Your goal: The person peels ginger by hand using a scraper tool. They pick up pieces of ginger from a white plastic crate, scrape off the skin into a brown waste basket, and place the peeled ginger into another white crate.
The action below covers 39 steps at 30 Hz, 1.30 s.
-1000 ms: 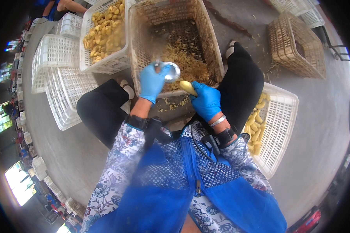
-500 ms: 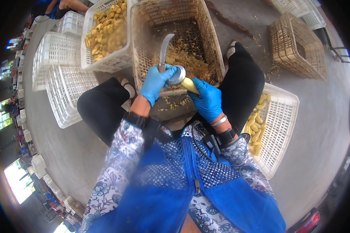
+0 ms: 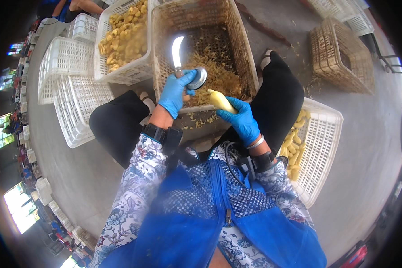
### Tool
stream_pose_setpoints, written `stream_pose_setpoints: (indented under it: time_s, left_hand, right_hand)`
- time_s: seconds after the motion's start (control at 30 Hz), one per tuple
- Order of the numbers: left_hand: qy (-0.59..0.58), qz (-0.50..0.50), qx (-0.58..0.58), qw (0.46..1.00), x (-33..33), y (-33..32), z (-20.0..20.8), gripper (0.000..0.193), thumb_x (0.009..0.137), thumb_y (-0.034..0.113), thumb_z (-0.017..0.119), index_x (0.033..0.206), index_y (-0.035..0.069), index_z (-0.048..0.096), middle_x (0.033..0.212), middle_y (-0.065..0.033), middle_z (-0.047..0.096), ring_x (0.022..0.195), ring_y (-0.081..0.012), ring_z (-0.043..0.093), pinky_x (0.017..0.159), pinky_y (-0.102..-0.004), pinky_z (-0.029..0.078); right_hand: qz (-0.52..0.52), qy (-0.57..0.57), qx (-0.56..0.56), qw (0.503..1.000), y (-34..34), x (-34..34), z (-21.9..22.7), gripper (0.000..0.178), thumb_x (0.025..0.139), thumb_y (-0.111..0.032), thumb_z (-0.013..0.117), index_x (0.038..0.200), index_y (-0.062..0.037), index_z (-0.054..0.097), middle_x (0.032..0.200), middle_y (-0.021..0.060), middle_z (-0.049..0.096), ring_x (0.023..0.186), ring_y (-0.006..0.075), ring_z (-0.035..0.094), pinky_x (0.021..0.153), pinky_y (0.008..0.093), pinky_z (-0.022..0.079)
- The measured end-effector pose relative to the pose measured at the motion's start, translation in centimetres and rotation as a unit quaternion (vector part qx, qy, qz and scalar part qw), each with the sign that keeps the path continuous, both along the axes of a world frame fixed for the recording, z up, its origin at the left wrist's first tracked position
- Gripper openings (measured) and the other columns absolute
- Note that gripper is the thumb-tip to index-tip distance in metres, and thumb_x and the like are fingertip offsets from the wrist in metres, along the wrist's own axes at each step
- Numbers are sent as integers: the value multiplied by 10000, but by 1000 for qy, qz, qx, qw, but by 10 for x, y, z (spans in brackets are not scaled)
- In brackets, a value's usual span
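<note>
Blue-gloved, my left hand (image 3: 175, 93) is closed round the handle of a curved knife (image 3: 177, 52), its bright blade pointing up and away. A round metal tool (image 3: 199, 78), like a shallow cup or disc, is in the same hand at the thumb side. My right hand (image 3: 242, 119), also gloved, grips a pale yellow, peeled, elongated fruit or vegetable (image 3: 222, 102), its narrow end pointing toward the left hand. A small gap parts it from the metal tool. Both hands are over the near edge of a dirty crate (image 3: 250, 73) with peelings (image 3: 216, 73) inside.
At the far left, a white crate (image 3: 98, 49) holds many yellow pieces (image 3: 126, 35). Stacked white crates (image 3: 80, 109) stand left of my knee. By my right leg, another white crate (image 3: 319, 147) contains peeled pieces (image 3: 294, 149). A brown-stained crate (image 3: 344, 58) sits at the far right.
The metal tool has come away from the yellow piece. My left hand has shifted slightly left with the knife; my right hand has lowered a little, and more of the piece shows.
</note>
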<state>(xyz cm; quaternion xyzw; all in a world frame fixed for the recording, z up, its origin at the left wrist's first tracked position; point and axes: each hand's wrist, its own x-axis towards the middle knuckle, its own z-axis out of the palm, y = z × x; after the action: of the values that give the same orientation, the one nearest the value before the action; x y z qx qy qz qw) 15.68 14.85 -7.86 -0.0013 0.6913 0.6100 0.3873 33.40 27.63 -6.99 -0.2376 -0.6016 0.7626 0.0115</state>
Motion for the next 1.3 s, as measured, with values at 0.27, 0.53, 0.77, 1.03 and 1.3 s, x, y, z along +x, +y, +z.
stream_pose_setpoints:
  time_s: [0.27, 0.53, 0.77, 1.03, 1.3]
  left_hand:
    - [-169, -51, 136, 975, 33, 10, 0, 224, 888, 247, 637, 1011, 60, 640, 836, -4, 663, 702, -92, 638, 538, -235, 530]
    - [-57, -66, 72, 994, 19, 9, 8, 227, 876, 248, 639, 1008, 63, 649, 790, -22, 641, 597, -85, 571, 509, -218, 479]
    - [52, 21, -42, 998, 6, 0, 1, 240, 855, 242, 659, 967, 30, 658, 723, -37, 636, 527, -84, 541, 433, -212, 409]
    - [231, -131, -28, 964, 20, 27, 1, 232, 823, 205, 717, 910, -3, 664, 756, -44, 656, 631, -91, 592, 544, -229, 477]
    - [226, -43, -66, 971, -29, -1, -17, 283, 793, 249, 733, 935, 12, 672, 776, -52, 659, 606, -116, 594, 523, -229, 475]
  right_hand:
    - [38, 34, -8, 999, -1, -2, -15, 419, 851, -193, 666, 1188, 27, 552, 1034, 55, 614, 912, 111, 550, 794, 268, 470]
    - [46, -18, -142, 989, 7, 4, -7, 365, 857, -194, 642, 1142, 27, 584, 924, 7, 619, 754, 58, 514, 682, 201, 427]
    - [-21, 4, -186, 982, 3, 4, -2, 344, 853, -186, 648, 1120, 27, 606, 931, 12, 638, 763, 58, 539, 696, 197, 435]
    - [-8, -35, -153, 988, 4, -1, 2, 288, 840, -141, 669, 1061, 37, 625, 793, -8, 614, 594, 22, 462, 517, 157, 357]
    - [3, -37, -120, 992, 3, 8, 4, 275, 839, -200, 657, 986, 33, 660, 785, -3, 623, 667, 53, 518, 608, 202, 416]
